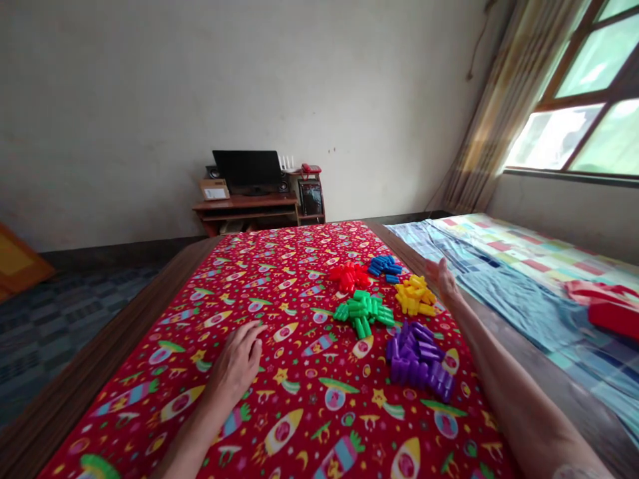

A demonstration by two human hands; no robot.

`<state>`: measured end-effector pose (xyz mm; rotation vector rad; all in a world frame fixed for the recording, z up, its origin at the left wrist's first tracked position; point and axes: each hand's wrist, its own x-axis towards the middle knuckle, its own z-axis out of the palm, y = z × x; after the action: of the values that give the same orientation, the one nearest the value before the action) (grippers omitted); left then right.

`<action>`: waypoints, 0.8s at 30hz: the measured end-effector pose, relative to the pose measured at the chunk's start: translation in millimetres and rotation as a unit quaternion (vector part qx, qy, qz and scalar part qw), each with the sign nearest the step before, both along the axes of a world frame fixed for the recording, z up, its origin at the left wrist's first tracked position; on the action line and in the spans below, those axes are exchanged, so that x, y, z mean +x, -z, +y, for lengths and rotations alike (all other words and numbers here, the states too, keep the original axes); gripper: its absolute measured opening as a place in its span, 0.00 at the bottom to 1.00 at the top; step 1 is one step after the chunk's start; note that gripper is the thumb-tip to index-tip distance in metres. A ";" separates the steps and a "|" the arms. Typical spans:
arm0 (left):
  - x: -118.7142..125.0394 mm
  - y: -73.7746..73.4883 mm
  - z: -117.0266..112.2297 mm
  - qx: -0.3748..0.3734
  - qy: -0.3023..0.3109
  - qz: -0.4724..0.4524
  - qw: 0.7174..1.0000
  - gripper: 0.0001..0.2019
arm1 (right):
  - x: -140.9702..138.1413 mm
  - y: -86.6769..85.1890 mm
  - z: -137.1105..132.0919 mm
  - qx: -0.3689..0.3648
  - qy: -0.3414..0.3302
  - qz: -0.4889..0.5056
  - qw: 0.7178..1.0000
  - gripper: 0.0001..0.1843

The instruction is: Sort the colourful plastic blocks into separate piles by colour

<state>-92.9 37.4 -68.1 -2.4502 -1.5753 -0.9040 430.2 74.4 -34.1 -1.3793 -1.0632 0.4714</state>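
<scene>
Place: we are looking at a room in a home, probably a bedroom.
Desk: we are seeing a low wooden desk (pixel 247 207) standing against a bare wall (pixel 150 100) and carrying a dark monitor (pixel 247 169), a white router (pixel 287 163) and a red telephone (pixel 310 169).
Window: we are noticing a long curtain (pixel 499 113) hanging beside a wooden-framed window (pixel 584 100).
Bedding: we are seeing a patchwork sheet (pixel 524 259) lying on the right.
Table: we are looking down at a red cloth (pixel 279 279) with rockets and stars covering a wooden table (pixel 100 359), and plastic toy pieces (pixel 364 309) are lying on it in coloured heaps.
</scene>
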 end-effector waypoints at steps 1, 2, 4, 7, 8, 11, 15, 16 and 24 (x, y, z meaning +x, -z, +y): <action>-1.0 0.2 0.4 -0.001 0.003 0.003 1.000 0.19 | -2.2 8.1 -0.7 -0.014 -0.010 0.014 1.000 0.48; -2.1 0.3 0.8 -0.001 0.006 0.007 1.000 0.19 | -8.1 12.9 -1.6 -0.028 -0.023 0.023 0.999 0.47; -4.0 0.6 1.4 -0.002 0.007 0.014 1.000 0.20 | -25.5 14.5 -1.8 -0.044 -0.075 0.024 0.996 0.44; -5.7 0.9 1.7 -0.002 0.003 0.020 1.000 0.20 | -47.3 8.4 6.7 -0.053 -0.185 0.036 0.981 0.42; -5.9 0.9 1.6 -0.002 0.002 0.021 1.000 0.20 | -49.8 6.6 12.6 -0.047 -0.203 0.048 0.977 0.42; -5.5 0.8 0.8 0.004 -0.002 0.023 1.000 0.20 | -41.4 3.9 38.2 0.000 -0.164 0.054 0.985 0.45; -4.9 -0.7 -0.3 0.016 -0.008 0.030 0.999 0.20 | -25.7 1.8 77.6 -0.010 -0.100 -0.025 0.995 0.46; -5.0 -1.5 -0.7 0.016 -0.007 0.032 0.999 0.20 | -27.2 0.7 85.0 -0.030 -0.108 -0.046 0.993 0.47; -4.3 -5.6 -3.9 0.019 -0.009 0.037 0.999 0.19 | -92.2 -11.3 90.3 -0.102 -0.383 -0.014 0.918 0.41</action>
<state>-97.2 33.5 -62.4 -2.4106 -1.5388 -0.8237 338.0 164.8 -22.8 -1.0996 -1.6079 1.1620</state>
